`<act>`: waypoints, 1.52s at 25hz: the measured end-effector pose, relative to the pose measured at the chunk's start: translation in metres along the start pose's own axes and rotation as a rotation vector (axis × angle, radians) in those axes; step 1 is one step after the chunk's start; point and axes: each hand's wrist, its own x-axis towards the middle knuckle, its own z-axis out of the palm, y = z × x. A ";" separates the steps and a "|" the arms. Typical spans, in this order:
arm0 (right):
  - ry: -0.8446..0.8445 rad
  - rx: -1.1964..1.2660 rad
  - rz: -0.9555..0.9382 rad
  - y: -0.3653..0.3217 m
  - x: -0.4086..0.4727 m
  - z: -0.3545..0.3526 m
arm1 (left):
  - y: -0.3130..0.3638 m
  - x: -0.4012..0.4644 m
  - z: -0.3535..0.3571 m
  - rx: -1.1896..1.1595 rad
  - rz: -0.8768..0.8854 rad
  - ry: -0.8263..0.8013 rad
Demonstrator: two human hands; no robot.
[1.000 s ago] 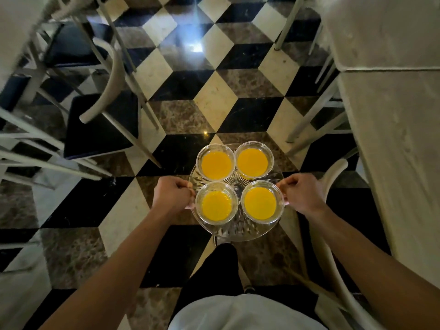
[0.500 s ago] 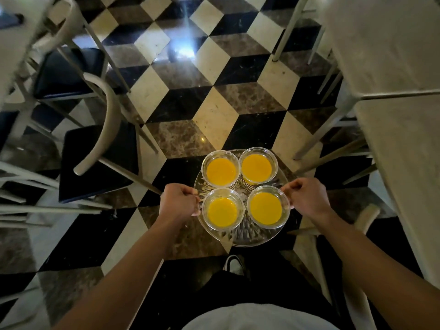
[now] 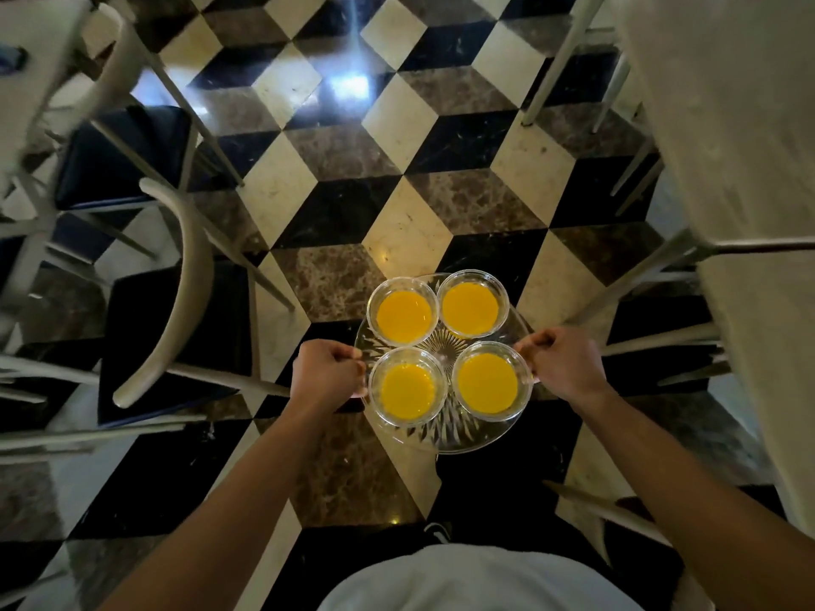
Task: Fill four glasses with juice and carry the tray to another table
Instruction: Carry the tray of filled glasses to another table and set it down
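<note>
A round cut-glass tray (image 3: 445,434) hangs level in the air over the checkered floor, in front of my waist. On it stand several clear glasses of orange juice (image 3: 404,316), packed two by two and touching. My left hand (image 3: 325,376) is shut on the tray's left rim. My right hand (image 3: 565,362) is shut on its right rim. Both arms reach forward from the bottom of the view.
A pale table (image 3: 741,178) runs along the right side, its metal legs (image 3: 635,275) close to the tray. On the left stand chairs with dark seats (image 3: 176,337) and curved pale backs (image 3: 176,297), beside another table's edge (image 3: 31,59). A floor aisle (image 3: 397,138) stretches ahead between them.
I have walked forward with the tray: the floor tiles, chairs and right table have slid toward me. The tray stays level in both hands and the chair back on my right has dropped out of view.
</note>
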 end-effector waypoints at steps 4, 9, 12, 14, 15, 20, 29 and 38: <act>-0.017 -0.046 -0.019 -0.038 0.050 -0.013 | 0.046 0.036 0.003 -0.008 -0.013 -0.003; 0.008 -0.073 -0.029 -0.086 0.112 -0.024 | 0.102 0.089 0.009 -0.035 0.003 -0.021; 0.016 -0.057 -0.014 -0.108 0.136 -0.029 | 0.130 0.116 0.008 -0.036 0.025 -0.046; 0.004 -0.029 -0.004 -0.124 0.158 -0.031 | 0.151 0.141 0.008 -0.035 0.025 -0.060; 0.009 -0.021 -0.005 -0.133 0.168 -0.031 | 0.161 0.154 0.008 -0.037 0.021 -0.059; 0.039 0.052 0.022 -0.175 0.217 -0.030 | 0.209 0.221 0.007 -0.013 0.039 -0.102; 0.179 0.065 0.087 -0.252 0.297 -0.024 | 0.312 0.337 -0.003 0.078 0.148 -0.177; 0.233 0.211 0.171 -0.292 0.366 -0.032 | 0.389 0.420 0.011 0.109 0.147 -0.253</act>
